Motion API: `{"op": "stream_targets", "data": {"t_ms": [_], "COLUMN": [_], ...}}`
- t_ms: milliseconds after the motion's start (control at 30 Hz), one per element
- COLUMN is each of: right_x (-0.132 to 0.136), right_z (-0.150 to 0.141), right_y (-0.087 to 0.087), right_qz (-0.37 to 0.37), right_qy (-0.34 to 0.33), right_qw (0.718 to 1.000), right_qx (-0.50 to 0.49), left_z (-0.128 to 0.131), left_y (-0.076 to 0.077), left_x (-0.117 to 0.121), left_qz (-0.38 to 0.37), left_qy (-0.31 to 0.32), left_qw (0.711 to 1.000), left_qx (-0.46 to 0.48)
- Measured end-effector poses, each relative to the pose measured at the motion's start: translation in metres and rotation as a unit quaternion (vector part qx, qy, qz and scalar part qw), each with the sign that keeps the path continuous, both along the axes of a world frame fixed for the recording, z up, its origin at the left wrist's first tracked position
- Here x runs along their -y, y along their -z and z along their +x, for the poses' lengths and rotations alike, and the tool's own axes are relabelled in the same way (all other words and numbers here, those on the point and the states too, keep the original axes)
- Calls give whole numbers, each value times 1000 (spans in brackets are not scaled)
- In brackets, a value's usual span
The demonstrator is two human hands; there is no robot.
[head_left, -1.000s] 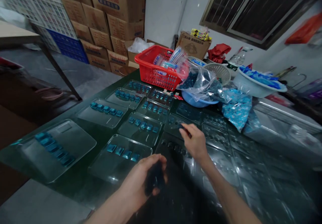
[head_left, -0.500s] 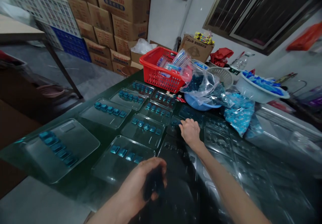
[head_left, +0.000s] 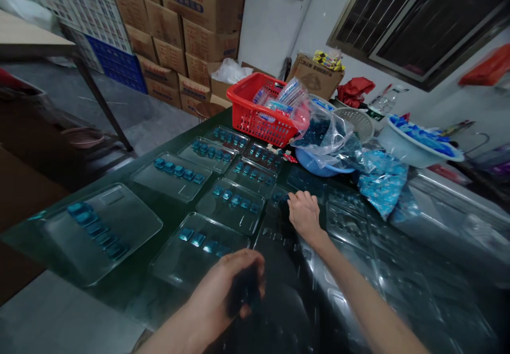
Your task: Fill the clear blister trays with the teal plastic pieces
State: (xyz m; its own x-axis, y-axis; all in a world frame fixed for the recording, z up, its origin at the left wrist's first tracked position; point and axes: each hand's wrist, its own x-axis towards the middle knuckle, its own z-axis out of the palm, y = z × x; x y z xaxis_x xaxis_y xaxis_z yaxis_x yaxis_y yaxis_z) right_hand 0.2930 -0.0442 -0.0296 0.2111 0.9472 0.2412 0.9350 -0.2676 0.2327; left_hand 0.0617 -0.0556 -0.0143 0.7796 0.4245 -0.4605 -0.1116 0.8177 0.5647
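My left hand (head_left: 215, 293) is low in the view, closed around a dark, blurred item (head_left: 244, 290) whose exact form I cannot make out. My right hand (head_left: 305, 216) reaches forward, its fingertips down at a clear plastic tray (head_left: 277, 201) holding dark blue pieces. Whether those fingers pinch anything is hidden. Nearby, several clear trays carry rows of small blue squares, including one (head_left: 195, 250) just beyond my left hand and another (head_left: 231, 206) left of my right hand.
The trays cover a dark glass tabletop (head_left: 131, 256). At its far end stand a red plastic basket (head_left: 255, 112), a blue basin (head_left: 314, 164) under a clear bag, and a white bowl (head_left: 418, 149) of blue packets. Stacked cardboard boxes (head_left: 187, 30) rise behind.
My right hand has lowered from raised fingers onto the clear tray. My left hand stays closed in about the same place. The whole scene drifts slightly right in the view.
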Motion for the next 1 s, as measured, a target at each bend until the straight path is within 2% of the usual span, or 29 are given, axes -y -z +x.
{"op": "stream_targets", "data": {"t_ms": [200,433,733,1000], "right_x": [-1,-2,-12,-10], "right_z": [2,6,-7,-4], "right_y": [0,1,5,-13], "right_qz": [-7,-3,-13,47], "right_qy": [-13,2,-15,12], "right_qw": [1000,1000,999,999], "right_qx": [-3,7,31,17], "left_z": [1,0,7,0], "left_y": [1,3,1,0], "left_x": [1,1,1,5], "left_qz": [1,4,5,6], "left_qy": [-2,4,15,6], "left_qw": [1000,1000,1000,1000], "left_qx": [2,-1,-7,-7]}}
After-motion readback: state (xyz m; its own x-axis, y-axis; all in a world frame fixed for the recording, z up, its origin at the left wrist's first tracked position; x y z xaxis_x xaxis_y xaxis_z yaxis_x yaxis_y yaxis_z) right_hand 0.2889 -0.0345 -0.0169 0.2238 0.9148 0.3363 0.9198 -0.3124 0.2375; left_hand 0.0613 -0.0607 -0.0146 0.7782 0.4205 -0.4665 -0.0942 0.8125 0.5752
